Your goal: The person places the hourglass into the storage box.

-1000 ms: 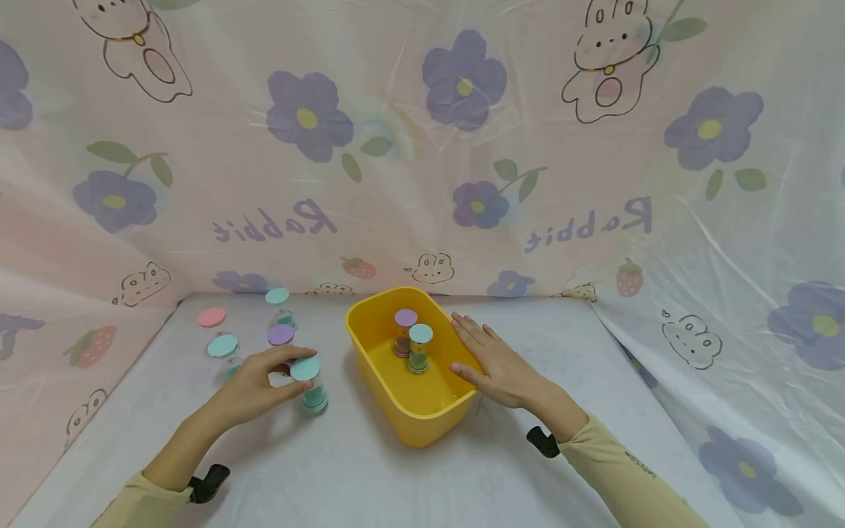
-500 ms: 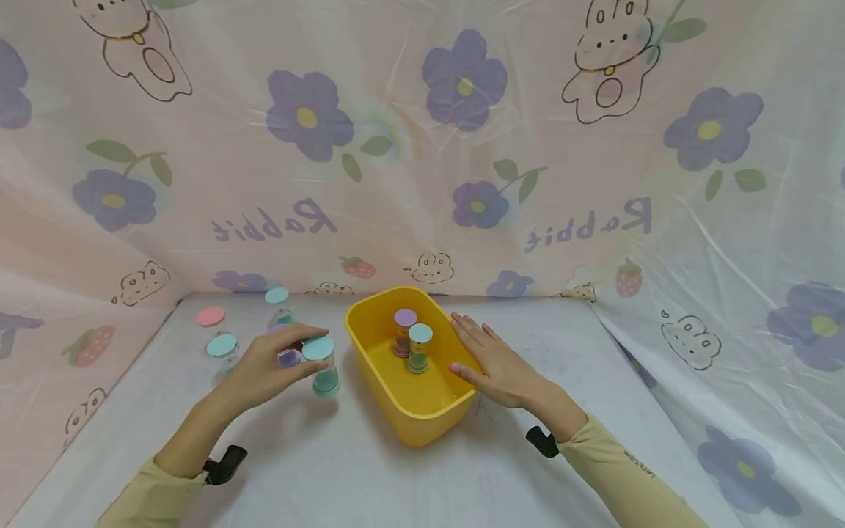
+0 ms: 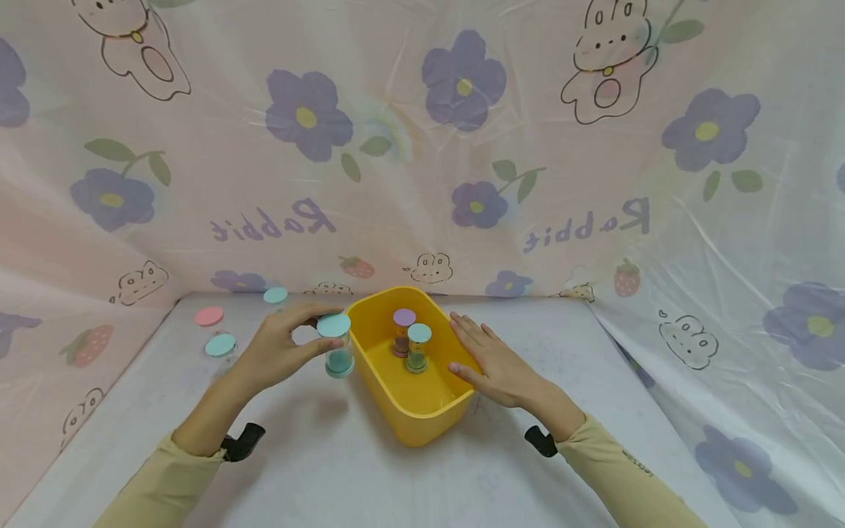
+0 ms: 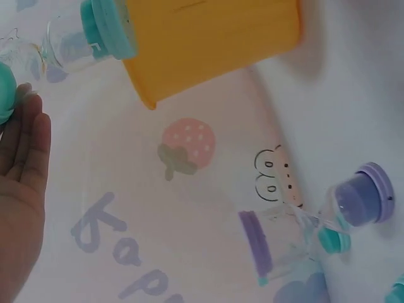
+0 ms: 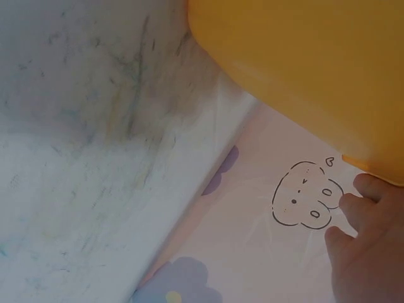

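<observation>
My left hand pinches a sand timer with teal caps by its upper cap, thumb on the near side. The timer hangs upright above the table, just left of the yellow bin; in the left wrist view its lower cap overlaps the bin's wall. Inside the bin stand two sand timers, one purple-capped and one teal-capped. My right hand rests on the bin's right rim, fingers stretched out.
Left on the table stand a pink-capped timer and two teal-capped ones, a nearer and a farther. A purple-capped timer, mostly hidden behind my left hand in the head view, shows in the left wrist view. A patterned curtain closes the back.
My left hand has lifted the teal-capped timer off the table and carried it right and up to the bin's left side. My right hand and the bin have stayed put.
</observation>
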Tool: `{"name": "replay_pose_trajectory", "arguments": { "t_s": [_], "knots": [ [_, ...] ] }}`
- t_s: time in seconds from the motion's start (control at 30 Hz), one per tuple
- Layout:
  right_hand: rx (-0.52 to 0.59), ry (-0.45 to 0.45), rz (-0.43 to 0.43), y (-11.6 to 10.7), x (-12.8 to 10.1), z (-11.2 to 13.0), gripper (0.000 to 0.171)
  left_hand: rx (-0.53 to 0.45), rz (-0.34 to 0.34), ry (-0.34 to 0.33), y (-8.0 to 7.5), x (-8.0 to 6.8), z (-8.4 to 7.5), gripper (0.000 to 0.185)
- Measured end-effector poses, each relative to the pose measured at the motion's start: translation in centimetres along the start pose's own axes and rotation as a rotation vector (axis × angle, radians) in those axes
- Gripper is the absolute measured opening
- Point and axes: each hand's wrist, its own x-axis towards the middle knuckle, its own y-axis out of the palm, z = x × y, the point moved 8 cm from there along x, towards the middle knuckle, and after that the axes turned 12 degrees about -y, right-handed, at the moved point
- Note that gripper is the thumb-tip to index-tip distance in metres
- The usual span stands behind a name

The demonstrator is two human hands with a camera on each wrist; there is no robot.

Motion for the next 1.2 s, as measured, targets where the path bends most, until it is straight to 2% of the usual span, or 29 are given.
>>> {"name": "replay_pose_trajectory", "arguments": {
  "t_s": [0.13, 0.43, 0.7, 0.93, 1.07, 1.2],
  "knots": [
    [0.000, 0.004, 0.000, 0.0, -0.1, -0.1, 0.078, -0.030, -0.003, 0.050, 0.2, 0.9, -1.1, 0.053],
    [0.007, 0.012, -0.001, -0.1, -0.3, -0.1, 0.079, -0.025, 0.029, 0.046, 1.2, 2.5, -2.6, 0.048],
    [0.003, 0.014, 0.004, -0.1, -0.3, -0.2, 0.078, -0.090, 0.071, 0.152, 3.0, 3.8, -4.0, 0.048],
    [0.010, 0.016, 0.012, 0.0, -0.2, -0.1, 0.079, -0.095, 0.173, 0.098, 5.4, 4.9, -4.1, 0.047],
    [0.004, 0.005, 0.010, 0.0, -0.1, 0.0, 0.079, -0.104, 0.232, 0.099, 7.0, 5.5, -4.0, 0.044],
    [-0.017, -0.011, 0.009, 0.0, 0.0, 0.1, 0.078, -0.067, 0.274, 0.113, 8.5, 6.0, -3.9, 0.041]
  ]
}}
